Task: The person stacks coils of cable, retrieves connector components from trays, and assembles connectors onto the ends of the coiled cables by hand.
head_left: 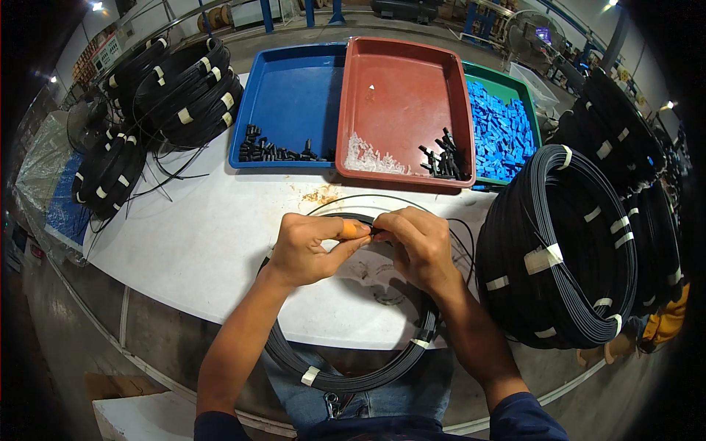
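My left hand (pixel 312 248) and my right hand (pixel 419 246) meet fingertip to fingertip over the white table. Both are closed in a pinch around a small black piece (pixel 373 231), mostly hidden by the fingers, so its kind cannot be told. An orange wrap (pixel 349 229) circles a finger of my left hand. Beneath both hands lies a coil of black cable (pixel 368 380), bound with white tape, its near side overhanging the table edge above my lap. A loose cable strand (pixel 462 228) arcs out beyond my right hand.
Past my hands stand a blue tray (pixel 298 81) with black connectors, a red tray (pixel 404 88) with clear pieces and black connectors, and a green tray (pixel 535 110) of blue parts. Taped cable coils flank the table, a large stack (pixel 507 242) right, others (pixel 184 92) left.
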`<control>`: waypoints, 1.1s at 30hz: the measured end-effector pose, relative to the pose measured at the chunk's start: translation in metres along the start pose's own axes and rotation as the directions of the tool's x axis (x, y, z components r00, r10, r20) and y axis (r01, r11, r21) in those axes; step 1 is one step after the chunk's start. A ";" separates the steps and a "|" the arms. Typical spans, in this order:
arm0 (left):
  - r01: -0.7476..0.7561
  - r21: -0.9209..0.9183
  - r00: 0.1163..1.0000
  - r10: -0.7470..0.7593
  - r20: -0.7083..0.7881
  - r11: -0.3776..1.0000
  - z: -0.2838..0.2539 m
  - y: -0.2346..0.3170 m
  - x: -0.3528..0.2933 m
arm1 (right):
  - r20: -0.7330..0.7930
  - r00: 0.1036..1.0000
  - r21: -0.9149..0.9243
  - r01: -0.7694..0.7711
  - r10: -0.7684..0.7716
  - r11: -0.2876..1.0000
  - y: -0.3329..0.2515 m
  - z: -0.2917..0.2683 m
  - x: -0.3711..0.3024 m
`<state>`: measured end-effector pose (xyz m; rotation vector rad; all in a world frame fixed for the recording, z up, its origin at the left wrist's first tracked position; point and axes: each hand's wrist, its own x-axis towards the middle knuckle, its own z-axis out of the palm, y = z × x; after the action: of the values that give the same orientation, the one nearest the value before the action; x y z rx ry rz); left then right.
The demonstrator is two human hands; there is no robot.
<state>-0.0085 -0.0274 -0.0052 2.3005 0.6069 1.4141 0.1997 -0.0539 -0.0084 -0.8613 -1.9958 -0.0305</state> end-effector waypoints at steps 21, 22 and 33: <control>-0.446 0.346 0.892 0.378 0.249 0.825 -0.003 0.008 0.003 | 0.216 0.922 0.366 -0.381 0.320 0.849 0.001 -0.002 -0.003; -0.446 0.344 0.892 0.379 0.247 0.826 -0.002 0.005 0.003 | 0.264 0.890 0.443 -0.455 0.372 0.773 0.002 -0.003 -0.003; 0.011 0.026 0.999 -0.012 0.040 1.000 -0.002 0.001 0.000 | 0.114 0.984 0.132 -0.154 0.139 0.979 -0.007 -0.002 0.001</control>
<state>-0.0106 -0.0283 -0.0037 2.3362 0.6286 1.3586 0.1971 -0.0596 -0.0046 -0.9327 -1.9985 0.2411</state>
